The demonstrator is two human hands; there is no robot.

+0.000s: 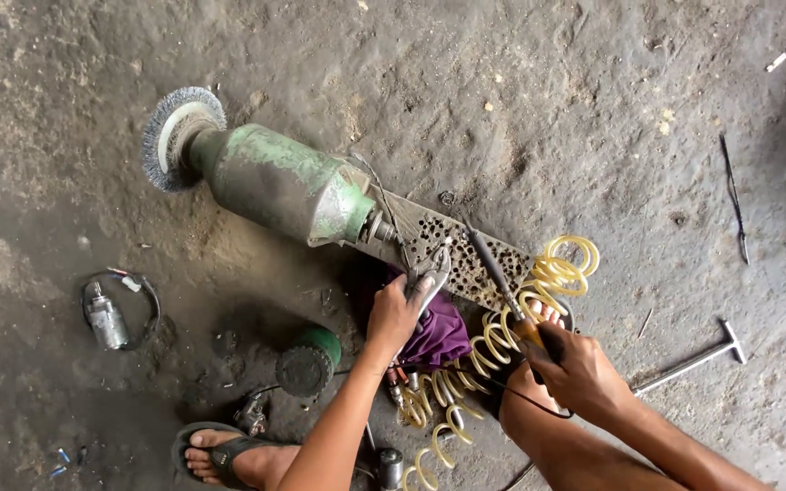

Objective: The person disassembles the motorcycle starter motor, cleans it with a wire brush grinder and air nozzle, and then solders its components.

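Work in mid-course: the green motor (279, 186) with its wire brush wheel (175, 136) lies on the dirt floor (548, 91), its wires not yet finished. Left hand (395, 314), fingers curled tight, clamps pliers (434, 268) at the motor's 4 o'clock end. Right hand (579, 373), fist wrapped, holds a soldering iron (493, 264), tip just at 3 o'clock of the pliers, over a perforated plate (470, 259).

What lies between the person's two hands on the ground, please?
In the head view, between the left hand and right hand lie a purple cloth and loops of yellow coiled hose.
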